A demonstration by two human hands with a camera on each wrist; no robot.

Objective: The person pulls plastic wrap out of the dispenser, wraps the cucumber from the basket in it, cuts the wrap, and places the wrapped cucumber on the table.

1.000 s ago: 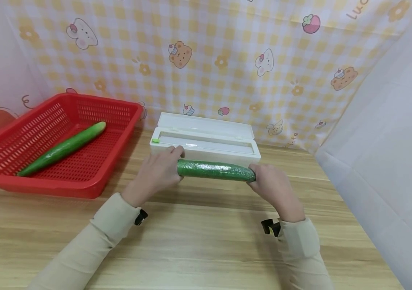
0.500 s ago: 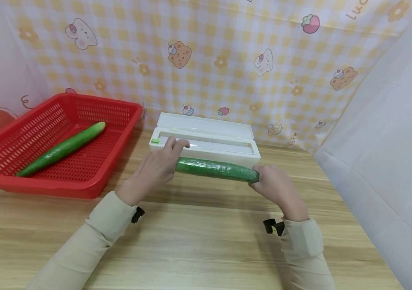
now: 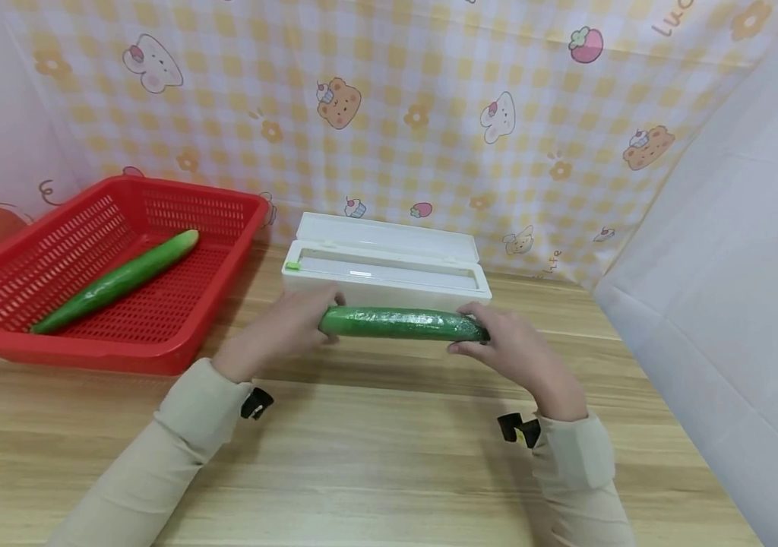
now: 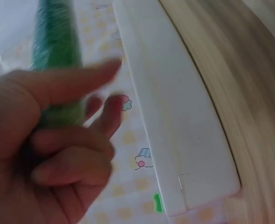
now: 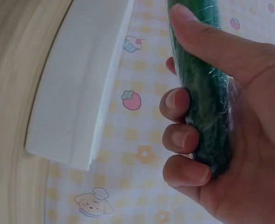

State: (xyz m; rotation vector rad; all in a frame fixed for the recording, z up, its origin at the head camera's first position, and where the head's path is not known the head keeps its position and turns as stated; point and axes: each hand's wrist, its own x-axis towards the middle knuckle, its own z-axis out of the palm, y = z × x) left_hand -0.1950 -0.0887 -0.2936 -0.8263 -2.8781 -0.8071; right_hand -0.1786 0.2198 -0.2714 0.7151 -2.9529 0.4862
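A green cucumber (image 3: 403,324) with clear plastic film clinging to it hangs level above the table, one end in each hand. My left hand (image 3: 293,323) is curled about its left end; in the left wrist view the thumb crosses the cucumber (image 4: 56,37) and the fingers bend in, somewhat blurred. At the other end, my right hand (image 3: 519,349) grips with thumb on one side and fingers on the other. Wrinkled film shows on that dark end of the cucumber (image 5: 209,116) in the right wrist view.
Just behind the hands stands a long white cling-film dispenser (image 3: 389,285), lid raised, with a green slider (image 3: 292,266) at its left. To the left, a red plastic basket (image 3: 180,353) holds another cucumber (image 3: 118,282). A checked cloth (image 3: 416,91) hangs behind the wooden table (image 3: 375,456).
My left hand lifted its fingers, shifted slightly left and came back down around the cucumber's end. The right hand loosened its curl a little. The cucumber tilted, then levelled, moving slightly left.
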